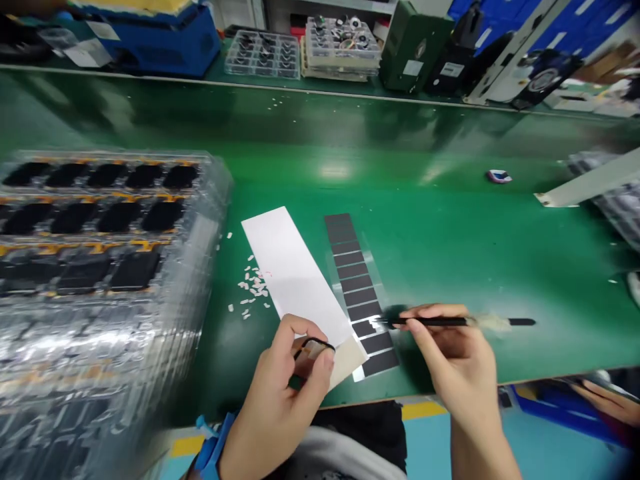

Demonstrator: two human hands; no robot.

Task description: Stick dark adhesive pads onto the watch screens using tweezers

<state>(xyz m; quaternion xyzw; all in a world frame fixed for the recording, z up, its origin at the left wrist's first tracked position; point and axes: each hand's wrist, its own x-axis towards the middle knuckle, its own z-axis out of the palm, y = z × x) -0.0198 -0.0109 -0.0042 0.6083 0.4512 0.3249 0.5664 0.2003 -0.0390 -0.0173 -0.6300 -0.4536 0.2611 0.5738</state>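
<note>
My left hand is closed, pinching a small flat part with a black edge between thumb and fingers. It is held over the near end of a white paper strip. My right hand grips a slim black pen-like tool with pale tape wound round its rear part. The tool's thin tip meets or hovers just over a sheet of black rectangular stickers on a clear backing; blur hides whether it touches. Several small white scraps lie left of the paper.
Stacked clear trays with black screen parts fill the left side. Along the back, a shelf carries part boxes and a green case. At right stand a white bracket and a small object. Another person's hand shows lower right.
</note>
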